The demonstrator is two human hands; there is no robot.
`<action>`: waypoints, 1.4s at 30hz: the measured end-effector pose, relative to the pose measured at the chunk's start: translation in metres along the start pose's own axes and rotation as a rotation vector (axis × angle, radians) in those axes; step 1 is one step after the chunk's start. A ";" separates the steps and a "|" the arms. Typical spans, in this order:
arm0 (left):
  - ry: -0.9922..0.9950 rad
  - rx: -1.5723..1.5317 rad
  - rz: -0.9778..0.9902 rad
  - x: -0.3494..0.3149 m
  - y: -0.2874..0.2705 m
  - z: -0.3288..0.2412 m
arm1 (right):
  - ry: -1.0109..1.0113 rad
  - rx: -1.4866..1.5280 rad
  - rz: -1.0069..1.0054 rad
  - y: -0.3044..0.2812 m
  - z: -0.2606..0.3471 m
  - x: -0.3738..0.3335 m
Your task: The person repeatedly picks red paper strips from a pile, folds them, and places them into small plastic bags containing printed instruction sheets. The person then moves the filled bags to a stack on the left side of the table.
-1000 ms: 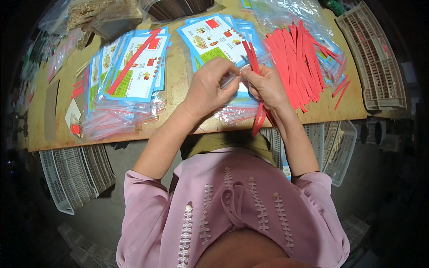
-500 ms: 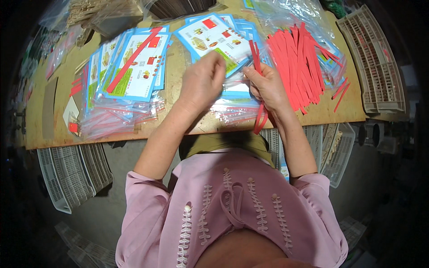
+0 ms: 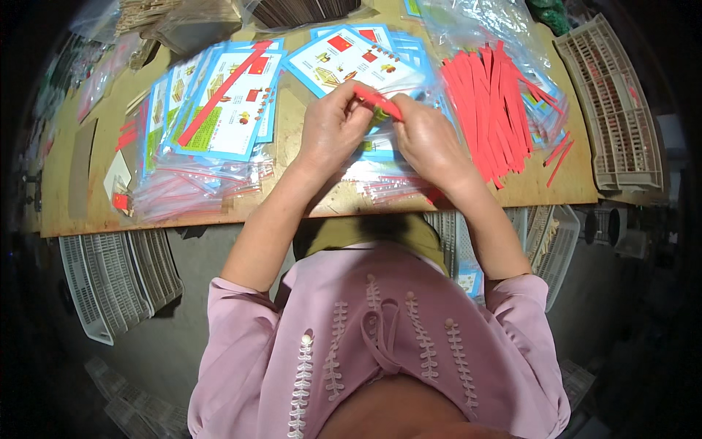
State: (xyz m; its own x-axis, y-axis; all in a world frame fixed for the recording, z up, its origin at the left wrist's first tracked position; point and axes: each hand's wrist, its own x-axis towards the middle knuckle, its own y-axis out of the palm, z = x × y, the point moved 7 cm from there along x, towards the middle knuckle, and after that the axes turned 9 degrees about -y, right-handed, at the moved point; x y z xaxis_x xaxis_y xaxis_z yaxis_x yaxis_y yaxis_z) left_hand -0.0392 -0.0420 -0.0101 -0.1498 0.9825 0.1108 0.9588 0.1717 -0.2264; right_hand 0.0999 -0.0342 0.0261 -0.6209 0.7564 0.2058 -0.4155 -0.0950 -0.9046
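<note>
Currently a short red strip (image 3: pixel 379 101) spans the gap between the two hands, just above the middle of the frame. Its long axis slants down from upper left to lower right. The left hand (image 3: pixel 329 132) has its fingers pinched on the upper-left end; the right hand (image 3: pixel 431 143) has its fingers closed at the lower-right end, so neither is nearer, each being at an end. Whether the strip is folded or partly hidden in the grips, I cannot tell.

Behind and above it lies a blue-edged printed card (image 3: pixel 322 66), tilted on its stack. The pile of red strips (image 3: pixel 486 117) lies beside the right hand, toward the right of the frame, its strips running mostly up and down. Well left of the left hand, another strip (image 3: pixel 219 99) crosses a second card stack (image 3: pixel 241 139) diagonally. Bare wooden surface (image 3: pixel 291 124) shows between the two stacks.
</note>
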 end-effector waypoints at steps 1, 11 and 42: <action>-0.014 -0.091 0.010 0.002 -0.001 0.003 | 0.007 -0.063 0.018 0.007 -0.006 0.002; 0.446 0.214 -0.278 -0.018 -0.011 -0.051 | -0.075 -0.456 0.182 0.038 -0.006 0.017; 0.294 0.745 0.042 -0.016 0.021 -0.011 | 0.505 1.103 0.392 -0.019 -0.039 -0.075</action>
State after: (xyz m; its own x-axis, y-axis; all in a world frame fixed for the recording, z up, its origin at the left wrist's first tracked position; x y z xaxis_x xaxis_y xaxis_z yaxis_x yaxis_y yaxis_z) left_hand -0.0139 -0.0551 -0.0064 0.0518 0.9477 0.3150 0.5334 0.2404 -0.8110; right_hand 0.1804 -0.0636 0.0137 -0.6067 0.6941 -0.3874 -0.7431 -0.6683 -0.0336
